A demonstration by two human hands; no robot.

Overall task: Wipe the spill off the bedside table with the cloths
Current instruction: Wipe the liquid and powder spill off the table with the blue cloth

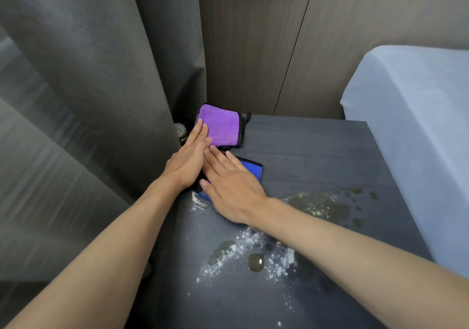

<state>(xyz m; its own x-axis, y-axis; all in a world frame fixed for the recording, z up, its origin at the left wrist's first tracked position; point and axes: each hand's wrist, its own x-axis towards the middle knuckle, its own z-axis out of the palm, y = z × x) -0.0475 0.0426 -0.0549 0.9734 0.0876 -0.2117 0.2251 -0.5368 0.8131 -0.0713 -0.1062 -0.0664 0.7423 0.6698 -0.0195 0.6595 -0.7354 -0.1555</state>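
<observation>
A dark grey bedside table [317,151] fills the lower middle of the view. A folded purple cloth [222,127] lies at its far left corner, and the fingertips of my left hand [189,160] rest flat on that cloth's left edge. A folded blue cloth [252,170] lies just nearer, mostly covered by my right hand [232,186], which lies flat on it with fingers extended. The spill has two patches: a yellowish wet patch with droplets [327,205] at the right, and white powder mixed with greenish liquid [251,255] near the front.
A grey curtain [88,100] hangs close along the table's left side. A small round dial object [180,129] sits half hidden between curtain and purple cloth. A bed with a white sheet [411,125] borders the table's right edge. A wood-panel wall [266,49] stands behind.
</observation>
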